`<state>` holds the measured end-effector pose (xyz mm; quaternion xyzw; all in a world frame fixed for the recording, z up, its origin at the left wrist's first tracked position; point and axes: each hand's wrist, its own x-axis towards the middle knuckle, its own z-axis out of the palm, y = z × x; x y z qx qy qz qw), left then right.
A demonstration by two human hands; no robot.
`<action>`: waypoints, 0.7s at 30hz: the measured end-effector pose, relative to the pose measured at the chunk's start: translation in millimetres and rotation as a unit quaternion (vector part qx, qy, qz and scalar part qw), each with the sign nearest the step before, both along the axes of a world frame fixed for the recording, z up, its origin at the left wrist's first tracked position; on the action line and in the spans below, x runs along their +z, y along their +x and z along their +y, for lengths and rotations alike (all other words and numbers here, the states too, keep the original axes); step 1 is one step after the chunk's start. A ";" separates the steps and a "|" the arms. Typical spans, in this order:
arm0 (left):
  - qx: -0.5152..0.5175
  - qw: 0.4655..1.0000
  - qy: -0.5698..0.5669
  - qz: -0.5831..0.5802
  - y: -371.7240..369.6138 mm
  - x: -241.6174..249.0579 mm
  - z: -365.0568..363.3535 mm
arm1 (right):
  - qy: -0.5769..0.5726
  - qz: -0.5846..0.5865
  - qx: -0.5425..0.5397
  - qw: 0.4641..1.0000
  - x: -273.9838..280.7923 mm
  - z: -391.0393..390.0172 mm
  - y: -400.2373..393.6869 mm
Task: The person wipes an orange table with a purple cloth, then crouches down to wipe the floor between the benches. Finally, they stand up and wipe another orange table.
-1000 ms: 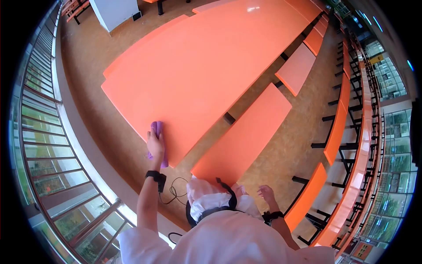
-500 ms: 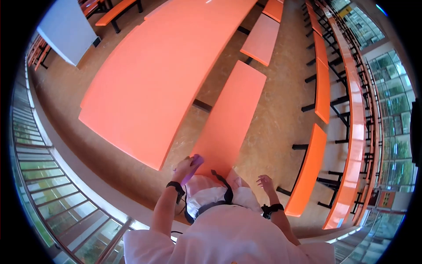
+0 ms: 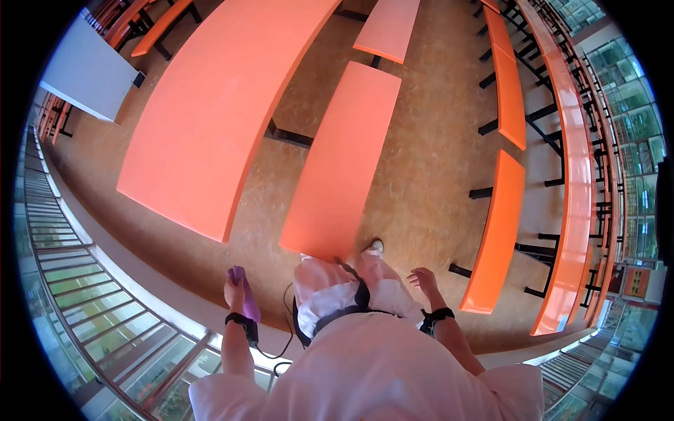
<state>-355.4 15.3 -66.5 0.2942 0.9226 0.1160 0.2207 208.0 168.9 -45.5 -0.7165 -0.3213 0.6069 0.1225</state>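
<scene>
A purple cloth (image 3: pixel 248 298) hangs from my left hand (image 3: pixel 234 290), which is closed around its upper part, out to the left of my body and over the floor. To my right, my right hand (image 3: pixel 423 281) is held in the air with its fingers apart and nothing in them. In front of my legs stands an orange bench (image 3: pixel 344 161), its near end close to my knees. Left of that bench is the long orange table (image 3: pixel 217 105). Neither hand touches the bench or the table.
A row of orange benches (image 3: pixel 495 238) and another long table (image 3: pixel 570 210) runs along the right. A white pillar (image 3: pixel 91 67) stands at the far left. Railing and windows (image 3: pixel 105 309) curve round the left side behind a low ledge. Brown floor (image 3: pixel 421 161) lies between the rows.
My left hand has moved left with the purple cloth, away from the bench's near end. The view has shifted, and a shoe now shows by the bench. My right hand stays free.
</scene>
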 end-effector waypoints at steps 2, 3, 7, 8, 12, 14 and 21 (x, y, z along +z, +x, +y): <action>-0.005 0.998 0.061 -0.007 38.8 6.1 7.2 | 0.044 0.021 0.045 0.998 0.0 12.3 13.4; -0.007 0.995 0.101 -0.015 62.5 9.0 10.8 | 0.089 0.040 0.085 0.992 2.6 15.6 25.5; 0.057 0.989 0.135 -0.005 156.2 10.8 29.5 | 0.142 0.048 0.178 0.972 6.6 33.8 74.3; 0.063 0.990 0.125 -0.033 176.0 13.6 32.6 | 0.128 0.052 0.165 0.976 5.6 34.6 91.4; 0.124 0.981 0.123 -0.090 236.7 3.4 21.8 | 0.077 0.048 0.141 0.986 -6.8 15.5 167.8; 0.171 0.965 0.132 -0.146 249.7 -29.1 8.2 | 0.049 0.039 0.137 0.989 -21.8 7.9 205.8; 0.301 0.919 -0.185 -0.172 288.6 -24.4 9.6 | 0.022 0.027 0.088 0.995 -22.3 12.7 251.9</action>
